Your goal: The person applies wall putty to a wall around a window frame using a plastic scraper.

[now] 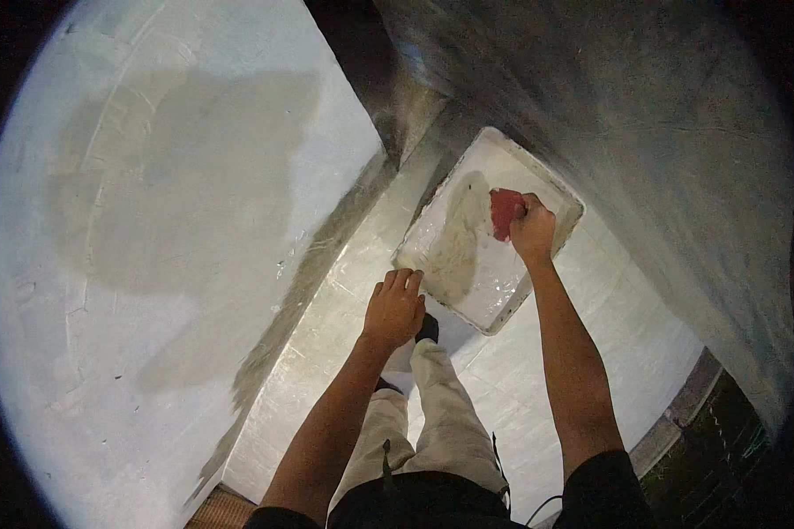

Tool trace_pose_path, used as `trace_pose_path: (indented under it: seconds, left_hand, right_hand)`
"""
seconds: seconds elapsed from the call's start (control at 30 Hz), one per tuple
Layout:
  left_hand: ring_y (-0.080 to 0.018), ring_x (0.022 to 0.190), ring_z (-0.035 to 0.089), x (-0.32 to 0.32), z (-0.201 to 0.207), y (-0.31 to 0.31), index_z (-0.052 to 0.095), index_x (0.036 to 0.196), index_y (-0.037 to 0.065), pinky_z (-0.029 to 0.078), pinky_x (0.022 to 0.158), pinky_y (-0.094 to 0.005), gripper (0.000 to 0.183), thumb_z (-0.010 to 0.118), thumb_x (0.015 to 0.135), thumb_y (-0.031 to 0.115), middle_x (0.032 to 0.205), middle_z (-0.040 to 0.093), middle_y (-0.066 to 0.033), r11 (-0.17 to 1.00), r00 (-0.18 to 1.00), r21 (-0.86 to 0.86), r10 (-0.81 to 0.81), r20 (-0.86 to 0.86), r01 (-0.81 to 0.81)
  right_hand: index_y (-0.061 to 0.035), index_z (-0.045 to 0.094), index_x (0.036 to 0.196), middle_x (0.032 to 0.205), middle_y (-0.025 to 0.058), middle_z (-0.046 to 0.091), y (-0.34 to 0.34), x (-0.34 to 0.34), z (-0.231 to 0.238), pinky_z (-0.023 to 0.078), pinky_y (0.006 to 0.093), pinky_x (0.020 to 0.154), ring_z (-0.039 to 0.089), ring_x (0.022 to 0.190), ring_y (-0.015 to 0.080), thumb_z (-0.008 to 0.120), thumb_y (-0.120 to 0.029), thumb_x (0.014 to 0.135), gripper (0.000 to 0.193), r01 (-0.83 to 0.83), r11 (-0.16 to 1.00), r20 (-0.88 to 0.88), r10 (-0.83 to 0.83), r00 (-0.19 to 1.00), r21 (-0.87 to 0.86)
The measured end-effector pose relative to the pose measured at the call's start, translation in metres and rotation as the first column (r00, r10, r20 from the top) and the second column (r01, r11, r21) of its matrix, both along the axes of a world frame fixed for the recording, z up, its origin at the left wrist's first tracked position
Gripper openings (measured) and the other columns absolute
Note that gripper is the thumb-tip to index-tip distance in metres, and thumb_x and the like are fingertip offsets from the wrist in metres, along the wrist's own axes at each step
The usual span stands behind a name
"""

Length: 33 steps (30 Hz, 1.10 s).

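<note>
Seen from above, the tray sat toward 2 o'clock from the middle of the view, tilted on the pale floor, with a wet whitish paste spread across its inside. The right hand held a flat red scraper, its fingers closed around the edge at the scraper's 4 o'clock. The scraper was over the tray's middle, a little toward 1 o'clock. The left hand was at the tray's 8 o'clock corner, fingers nearly together and their tips at the rim (whether they gripped it, I could not tell). A pale panel with a large greyish patch filled the view from 8 to 11 o'clock, and a grey sheet hung at 2 o'clock. The person's light trousers showed at 6 o'clock.
</note>
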<state>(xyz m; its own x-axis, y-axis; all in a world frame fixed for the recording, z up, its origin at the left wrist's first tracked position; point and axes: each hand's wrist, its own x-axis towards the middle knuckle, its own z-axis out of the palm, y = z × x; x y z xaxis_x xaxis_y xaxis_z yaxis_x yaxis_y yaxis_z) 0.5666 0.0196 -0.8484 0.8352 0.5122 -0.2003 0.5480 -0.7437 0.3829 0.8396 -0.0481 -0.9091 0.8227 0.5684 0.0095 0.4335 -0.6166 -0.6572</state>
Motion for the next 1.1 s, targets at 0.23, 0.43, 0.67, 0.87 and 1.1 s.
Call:
trace_pose_path:
  seconds: [0.23, 0.43, 0.67, 0.87, 1.1]
  left_hand:
    - [-0.0338, 0.116, 0.053, 0.001, -0.011, -0.001, 0.052, 0.128, 0.000, 0.046, 0.094, -0.0461, 0.045, 0.062, 0.086, 0.014, 0.125, 0.055, -0.0177, 0.999, 1.000, -0.050, 0.008, -0.006, -0.008]
    - [-0.0367, 0.119, 0.051, -0.005, -0.017, -0.004, 0.049, 0.130, -0.001, 0.044, 0.098, -0.0468, 0.046, 0.061, 0.088, 0.013, 0.124, 0.054, -0.0221, 0.995, 1.000, -0.100, 0.016, -0.022, -0.018]
    - [-0.0338, 0.116, 0.052, -0.013, -0.017, -0.007, 0.051, 0.128, 0.000, 0.045, 0.097, -0.0455, 0.044, 0.060, 0.088, 0.014, 0.124, 0.055, -0.0177, 0.997, 1.000, -0.075, 0.024, 0.017, -0.023]
    - [-0.0364, 0.120, 0.050, -0.019, -0.014, -0.011, 0.048, 0.131, 0.000, 0.044, 0.099, -0.0469, 0.046, 0.060, 0.089, 0.013, 0.125, 0.054, -0.0204, 0.988, 0.998, -0.144, 0.052, -0.038, -0.057]
    - [-0.0358, 0.117, 0.052, -0.032, -0.012, -0.012, 0.049, 0.130, 0.001, 0.044, 0.097, -0.0469, 0.043, 0.059, 0.089, 0.013, 0.123, 0.055, -0.0193, 0.990, 0.997, -0.123, 0.066, -0.034, -0.070]
  right_hand:
    - [-0.0009, 0.066, 0.100, 0.079, 0.0257, 0.068, 0.010, 0.000, -0.018, 0.055, 0.0496, 0.072, 0.068, 0.077, 0.0428, 0.060, -0.009, 0.089, 0.015, 0.003, 0.999, 0.024, -0.002, 1.000, -0.054]
    - [0.0006, 0.066, 0.098, 0.078, 0.0251, 0.068, 0.009, -0.009, -0.029, 0.055, 0.0484, 0.070, 0.069, 0.075, 0.0418, 0.061, -0.007, 0.088, 0.014, -0.007, 1.000, 0.059, 0.007, 0.998, -0.011]
    - [0.0000, 0.067, 0.097, 0.079, 0.0241, 0.069, 0.011, -0.011, -0.031, 0.055, 0.0465, 0.070, 0.070, 0.076, 0.0406, 0.065, -0.007, 0.085, 0.015, 0.043, 0.994, 0.079, -0.035, 0.996, -0.100]
    - [0.0000, 0.069, 0.095, 0.082, 0.0224, 0.070, 0.009, -0.007, -0.044, 0.055, 0.0447, 0.071, 0.070, 0.078, 0.0390, 0.066, -0.007, 0.085, 0.013, 0.098, 0.995, 0.012, -0.098, 0.995, 0.010]
    - [-0.0012, 0.070, 0.096, 0.083, 0.0210, 0.071, 0.022, -0.005, -0.047, 0.055, 0.0439, 0.071, 0.070, 0.078, 0.0376, 0.066, -0.008, 0.086, 0.013, 0.088, 0.993, -0.052, -0.084, 0.995, 0.081]
